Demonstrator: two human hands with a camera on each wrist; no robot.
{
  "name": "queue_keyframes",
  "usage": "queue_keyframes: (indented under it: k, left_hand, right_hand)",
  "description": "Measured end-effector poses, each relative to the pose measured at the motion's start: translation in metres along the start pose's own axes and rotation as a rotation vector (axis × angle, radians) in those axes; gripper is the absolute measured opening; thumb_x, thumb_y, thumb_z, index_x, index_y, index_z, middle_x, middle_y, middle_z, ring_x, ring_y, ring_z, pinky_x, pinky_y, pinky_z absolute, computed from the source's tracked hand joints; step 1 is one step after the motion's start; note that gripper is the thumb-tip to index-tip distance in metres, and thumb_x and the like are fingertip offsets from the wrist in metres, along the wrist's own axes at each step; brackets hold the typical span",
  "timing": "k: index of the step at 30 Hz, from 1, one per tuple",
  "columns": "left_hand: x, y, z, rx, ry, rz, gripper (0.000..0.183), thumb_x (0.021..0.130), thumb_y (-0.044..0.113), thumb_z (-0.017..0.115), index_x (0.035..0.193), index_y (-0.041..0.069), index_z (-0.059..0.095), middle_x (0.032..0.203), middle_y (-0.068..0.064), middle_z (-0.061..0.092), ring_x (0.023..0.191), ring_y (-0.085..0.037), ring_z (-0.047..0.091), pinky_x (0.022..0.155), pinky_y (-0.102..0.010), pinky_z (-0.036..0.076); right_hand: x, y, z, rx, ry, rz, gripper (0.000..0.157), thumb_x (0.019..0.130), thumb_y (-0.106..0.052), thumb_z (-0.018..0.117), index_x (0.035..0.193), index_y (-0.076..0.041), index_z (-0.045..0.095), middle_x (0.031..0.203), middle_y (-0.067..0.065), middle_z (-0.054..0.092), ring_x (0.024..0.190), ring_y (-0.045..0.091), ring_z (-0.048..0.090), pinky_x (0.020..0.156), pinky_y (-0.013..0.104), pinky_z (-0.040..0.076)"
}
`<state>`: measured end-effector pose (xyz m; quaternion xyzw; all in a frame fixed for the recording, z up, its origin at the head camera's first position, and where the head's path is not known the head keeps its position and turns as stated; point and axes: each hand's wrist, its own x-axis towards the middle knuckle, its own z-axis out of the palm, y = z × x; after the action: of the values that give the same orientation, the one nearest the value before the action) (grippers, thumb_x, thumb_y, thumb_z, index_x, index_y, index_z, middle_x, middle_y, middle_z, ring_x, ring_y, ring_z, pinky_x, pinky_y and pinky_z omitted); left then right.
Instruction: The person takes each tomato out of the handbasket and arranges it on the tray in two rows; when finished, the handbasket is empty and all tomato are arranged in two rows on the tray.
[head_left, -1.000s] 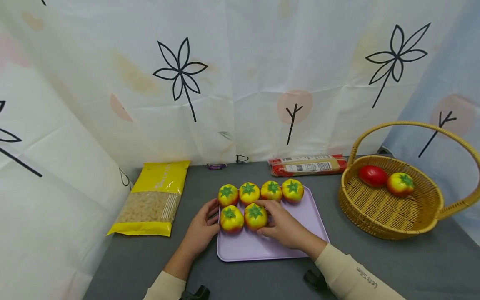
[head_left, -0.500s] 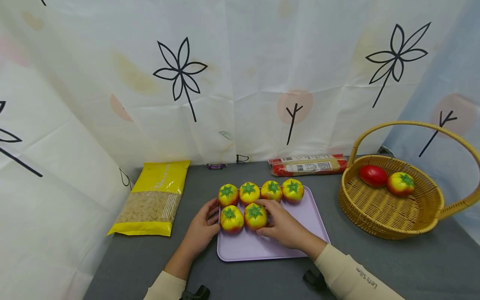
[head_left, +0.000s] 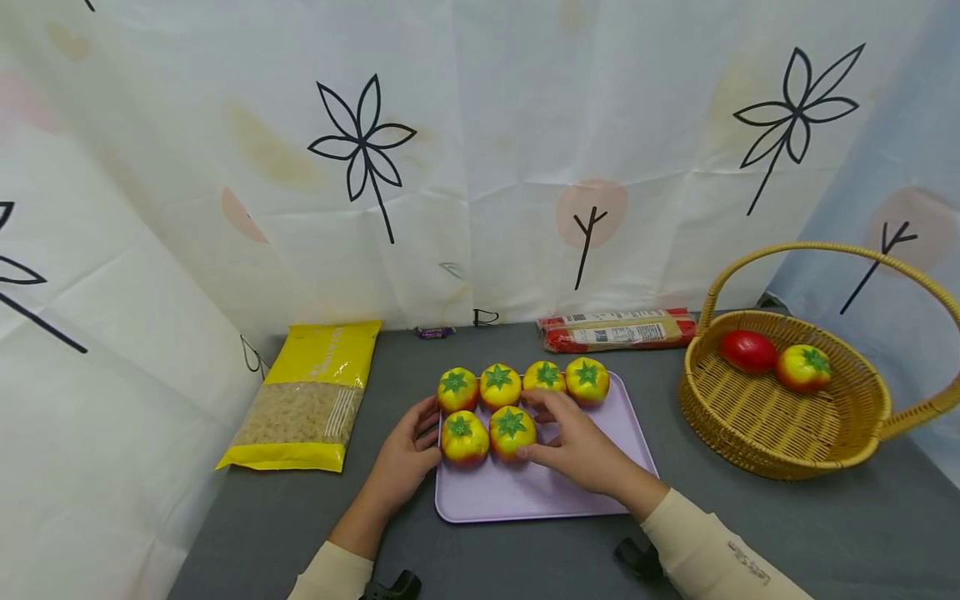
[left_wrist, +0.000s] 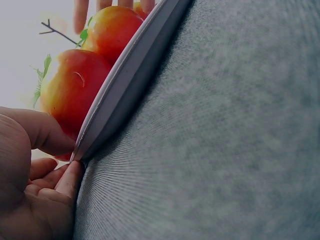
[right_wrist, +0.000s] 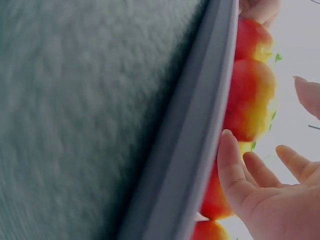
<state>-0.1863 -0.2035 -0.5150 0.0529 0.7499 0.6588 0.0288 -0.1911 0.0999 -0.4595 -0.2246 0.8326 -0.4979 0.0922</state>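
On the lilac tray [head_left: 495,497], yellow-and-red round fruits with green star-shaped leaf tops form a full back row and a front pair at the left. My left hand [head_left: 408,450] holds the tray's left edge; in the left wrist view its thumb [left_wrist: 47,131] lies above the rim, with fingertips just below. By the front row's right fruit [head_left: 512,432], my right hand [head_left: 573,442] has its fingers spread. Its thumb is close to that fruit; the right wrist view shows the fingers [right_wrist: 232,162] apart with nothing gripped.
A wicker basket [head_left: 772,433] at the right holds a red fruit [head_left: 747,351] and another yellow-and-red fruit [head_left: 803,368]. A yellow pasta bag [head_left: 300,400] lies at the left. Along the back are a red-ended noodle pack [head_left: 618,331] and a small purple wrapped sweet [head_left: 434,332].
My right hand has loosened from the front row's right fruit and shifted slightly right, its fingers spreading. The left hand and the fruits stay in place.
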Motion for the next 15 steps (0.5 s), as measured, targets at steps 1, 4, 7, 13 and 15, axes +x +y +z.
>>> queue_keyframes:
  k: [1, 4, 7, 13, 15]
  left_hand:
    - [0.0, 0.0, 0.0, 0.0, 0.001, -0.001, 0.085, 0.086, -0.014, 0.063, 0.165, -0.004, 0.036, 0.167, -0.023, 0.041, 0.152, -0.04, 0.043, 0.12, -0.052, 0.038]
    - [-0.001, 0.0, 0.0, -0.002, 0.0, 0.0, 0.085, 0.086, -0.014, 0.063, 0.165, -0.005, 0.036, 0.167, -0.024, 0.041, 0.152, -0.04, 0.043, 0.12, -0.052, 0.038]
    - [-0.001, 0.0, 0.0, -0.007, -0.003, 0.001, 0.084, 0.086, -0.015, 0.062, 0.165, -0.005, 0.035, 0.167, -0.024, 0.04, 0.152, -0.041, 0.042, 0.12, -0.051, 0.039]
    - [0.0, 0.0, 0.0, -0.01, -0.004, 0.006, 0.084, 0.086, -0.015, 0.062, 0.165, -0.005, 0.035, 0.167, -0.024, 0.04, 0.151, -0.041, 0.043, 0.12, -0.05, 0.039]
    - [0.0, 0.0, 0.0, -0.012, -0.004, 0.007, 0.084, 0.086, -0.015, 0.062, 0.165, -0.005, 0.035, 0.167, -0.024, 0.04, 0.151, -0.04, 0.043, 0.12, -0.05, 0.039]
  right_hand:
    - [-0.001, 0.0, -0.002, 0.007, 0.004, -0.004, 0.073, 0.099, -0.023, 0.083, 0.16, -0.005, 0.047, 0.155, 0.016, 0.05, 0.132, 0.036, 0.058, 0.096, 0.043, 0.061]
    - [-0.003, -0.002, -0.01, 0.02, 0.024, -0.015, 0.071, 0.102, -0.029, 0.079, 0.161, -0.005, 0.046, 0.154, 0.016, 0.053, 0.132, 0.037, 0.059, 0.099, 0.05, 0.059]
    - [-0.005, -0.004, -0.019, 0.03, 0.048, -0.025, 0.068, 0.105, -0.033, 0.075, 0.161, -0.005, 0.046, 0.154, 0.017, 0.054, 0.131, 0.037, 0.061, 0.1, 0.052, 0.058]
    - [-0.013, -0.005, -0.038, 0.129, 0.086, -0.055, 0.057, 0.112, -0.028, 0.063, 0.159, -0.002, 0.046, 0.148, 0.022, 0.054, 0.129, 0.042, 0.06, 0.099, 0.046, 0.06]
    - [-0.015, -0.004, -0.045, 0.17, 0.099, -0.078, 0.052, 0.114, -0.024, 0.058, 0.159, -0.001, 0.046, 0.146, 0.024, 0.054, 0.128, 0.047, 0.06, 0.096, 0.044, 0.061]
